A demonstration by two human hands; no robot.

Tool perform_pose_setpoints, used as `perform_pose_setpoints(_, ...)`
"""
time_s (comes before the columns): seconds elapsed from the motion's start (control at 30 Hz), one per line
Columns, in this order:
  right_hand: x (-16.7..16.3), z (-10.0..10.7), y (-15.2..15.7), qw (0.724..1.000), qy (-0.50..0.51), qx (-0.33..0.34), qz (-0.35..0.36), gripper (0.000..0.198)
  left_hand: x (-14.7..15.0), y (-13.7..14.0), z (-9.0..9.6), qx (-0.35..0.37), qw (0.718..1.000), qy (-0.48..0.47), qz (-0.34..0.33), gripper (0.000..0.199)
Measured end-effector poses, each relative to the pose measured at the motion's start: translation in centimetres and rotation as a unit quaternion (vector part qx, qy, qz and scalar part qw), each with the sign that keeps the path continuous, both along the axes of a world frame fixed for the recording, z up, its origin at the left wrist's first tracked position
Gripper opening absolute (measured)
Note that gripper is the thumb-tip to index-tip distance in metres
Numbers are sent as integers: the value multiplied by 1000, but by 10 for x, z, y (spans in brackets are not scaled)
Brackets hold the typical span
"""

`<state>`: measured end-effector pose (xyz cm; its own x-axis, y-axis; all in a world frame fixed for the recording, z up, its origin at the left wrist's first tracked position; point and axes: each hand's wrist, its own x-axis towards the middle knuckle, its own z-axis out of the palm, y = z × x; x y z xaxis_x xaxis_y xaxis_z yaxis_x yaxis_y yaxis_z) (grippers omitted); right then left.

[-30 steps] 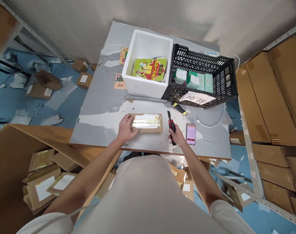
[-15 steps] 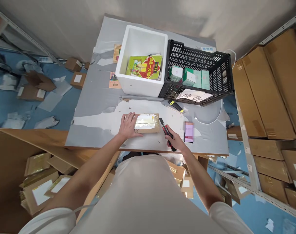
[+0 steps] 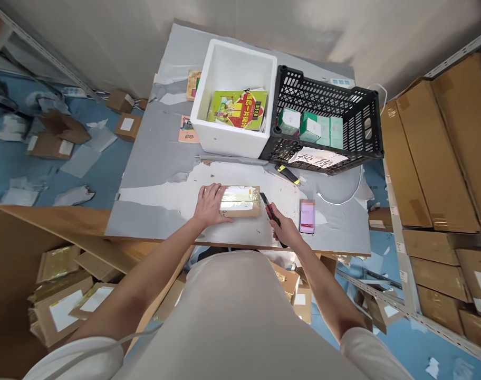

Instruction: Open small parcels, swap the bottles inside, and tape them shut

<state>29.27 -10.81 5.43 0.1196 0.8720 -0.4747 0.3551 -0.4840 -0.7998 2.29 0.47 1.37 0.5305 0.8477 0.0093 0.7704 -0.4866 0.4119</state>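
A small cardboard box (image 3: pixel 240 201) with a white label and shiny clear tape lies flat on the table. My left hand (image 3: pixel 211 205) grips its left end, thumb along the near side and fingers over the top. In my right hand (image 3: pixel 286 229) is a black and red box cutter (image 3: pixel 270 209), its blade pointing up and left. The blade tip is close to the box's right end; whether it touches cannot be told. To the right of this hand lies a phone (image 3: pixel 307 217) with a lit, blurred screen.
Behind the box stand a white foam box (image 3: pixel 232 140) holding booklets and a black plastic crate (image 3: pixel 367 145) with green cartons. A black and yellow cutter (image 3: pixel 288 174) lies before the crate. Shelves with cartons (image 3: pixel 434 158) flank the right; a large open carton (image 3: pixel 11 274) sits at lower left.
The box cutter and my right hand have turned slightly, with the blade still near the box's right end. My left hand keeps its hold. The whole view has shifted a little.
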Motion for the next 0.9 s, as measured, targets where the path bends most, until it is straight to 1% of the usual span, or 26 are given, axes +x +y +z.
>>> perform_pose_setpoints(0.13,-19,4,7,991,-129,42,5,61,2,0,1,0,1000,2,1,112)
perform_pose_setpoints(0.27,-33,8,7,981,-186,44,22,57,4,0,2,1,1000,-11,15,106)
perform_pose_setpoints(0.3,-35,11,6,977,-208,35,38,56,4,0,2,2,1000,-9,16,104)
perform_pose_setpoints(0.37,-36,20,7,960,-263,-4,97,56,4,-1,2,5,1000,6,11,103)
perform_pose_setpoints(0.43,-36,33,11,932,-314,-59,173,58,4,-1,2,11,1000,24,3,104)
perform_pose_setpoints(0.5,-36,45,16,902,-350,-105,231,61,4,-1,2,21,999,34,3,105)
perform_pose_setpoints(0.57,-35,56,20,884,-366,-126,262,61,5,-1,1,29,999,35,8,106)
perform_pose_setpoints(0.67,-32,66,23,878,-357,-142,286,61,6,-1,1,35,999,35,6,109)
perform_pose_setpoints(0.83,-31,65,20,875,-364,-135,289,63,6,-2,1,40,999,36,8,110)
perform_pose_setpoints(0.9,-29,63,14,879,-362,-127,282,62,6,-2,0,44,998,34,12,108)
